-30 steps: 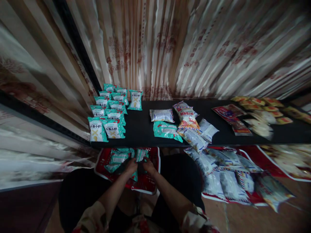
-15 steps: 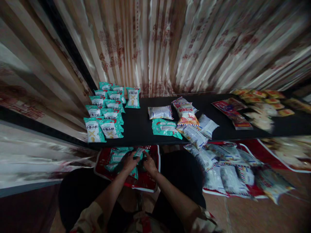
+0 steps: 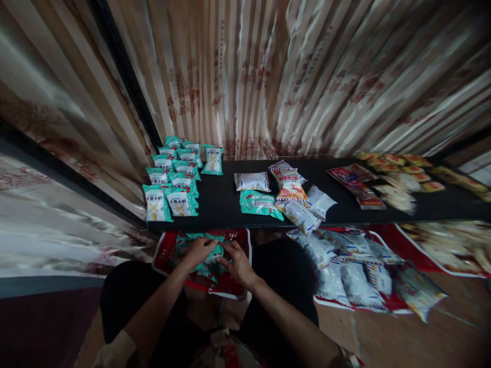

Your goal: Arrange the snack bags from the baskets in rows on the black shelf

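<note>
A person's left hand (image 3: 201,251) and right hand (image 3: 237,261) — fingers half-curled — hold a teal packet (image 3: 218,250) between them, over the far edge of a red basket (image 3: 164,255). It looks light, soft and slippery, its contents likely crushable; the crimped ends seem the safest grip. Matching packets (image 3: 184,179) line the black shelf (image 3: 220,209) at its left end.

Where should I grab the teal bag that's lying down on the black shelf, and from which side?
I'd pinch the teal bag by its left end, coming from the left. It lies lengthwise along the black shelf, with bare shelf beside that end. Its right end is crowded by the packet pile, and a white packet lies just behind it.
</note>
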`<state>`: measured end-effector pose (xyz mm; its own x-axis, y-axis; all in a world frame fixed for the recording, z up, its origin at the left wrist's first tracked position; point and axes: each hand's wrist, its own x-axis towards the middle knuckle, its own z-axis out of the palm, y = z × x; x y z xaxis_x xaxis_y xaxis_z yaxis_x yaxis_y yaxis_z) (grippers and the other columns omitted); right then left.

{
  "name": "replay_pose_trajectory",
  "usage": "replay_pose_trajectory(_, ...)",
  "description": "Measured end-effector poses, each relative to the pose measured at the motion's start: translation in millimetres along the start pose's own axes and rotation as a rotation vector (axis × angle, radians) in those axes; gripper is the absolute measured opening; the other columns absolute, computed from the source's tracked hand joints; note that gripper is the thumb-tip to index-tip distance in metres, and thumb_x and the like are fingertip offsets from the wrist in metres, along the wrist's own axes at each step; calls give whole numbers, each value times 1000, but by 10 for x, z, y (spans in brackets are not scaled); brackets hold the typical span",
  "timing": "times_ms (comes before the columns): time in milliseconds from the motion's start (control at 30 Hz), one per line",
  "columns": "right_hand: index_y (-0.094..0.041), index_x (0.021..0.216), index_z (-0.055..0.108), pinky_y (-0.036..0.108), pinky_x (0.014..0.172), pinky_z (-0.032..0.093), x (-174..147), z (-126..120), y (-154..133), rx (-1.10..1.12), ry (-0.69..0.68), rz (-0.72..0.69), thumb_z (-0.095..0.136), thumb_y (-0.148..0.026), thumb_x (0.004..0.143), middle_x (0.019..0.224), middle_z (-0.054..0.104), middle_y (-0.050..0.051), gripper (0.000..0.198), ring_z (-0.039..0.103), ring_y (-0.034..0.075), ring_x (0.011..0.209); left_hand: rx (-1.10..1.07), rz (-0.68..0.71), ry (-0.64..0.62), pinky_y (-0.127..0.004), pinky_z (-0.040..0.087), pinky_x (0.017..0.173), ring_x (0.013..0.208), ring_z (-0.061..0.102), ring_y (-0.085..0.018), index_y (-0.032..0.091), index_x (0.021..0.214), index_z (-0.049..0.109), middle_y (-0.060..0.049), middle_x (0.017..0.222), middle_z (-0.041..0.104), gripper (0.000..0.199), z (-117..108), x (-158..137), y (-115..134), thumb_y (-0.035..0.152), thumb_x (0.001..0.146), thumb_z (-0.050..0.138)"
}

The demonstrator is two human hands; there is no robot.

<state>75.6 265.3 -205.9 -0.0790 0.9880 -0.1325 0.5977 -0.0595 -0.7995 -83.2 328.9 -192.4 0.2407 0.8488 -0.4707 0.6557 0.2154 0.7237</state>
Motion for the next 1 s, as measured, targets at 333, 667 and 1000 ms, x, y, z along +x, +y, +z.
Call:
replay_pose_trajectory(333,-18,105,64,31,75,47,-135,-500,-477,99,37,-39,46,-49,85,92,68,7,42,63,22,84,-579,93,-202,-24,42,62,79,58,-17,14,93,67,-7,88,66,55,-424,-426,241,64,77,47)
replay_pose_trajectory(667,-14,93,66,31,67,47,-64,-767,-707,148,146,60,43,-59,82,80,68,8,51,63,23,76,-555,227,-136,-30,45,77,93,59,-24,16,109,61,-8,101,67,55,-401,-612,589,49,66,70)
replay_pose_trajectory(1000,-20,125,51,38,94,46,25,-900,-801,625,-108,-63,61,-49,78,119,63,6,56,58,24,109,-527,274,0,-28,46,70,85,61,-21,15,102,61,-7,95,68,44,-498,-465,819,43,68,66)
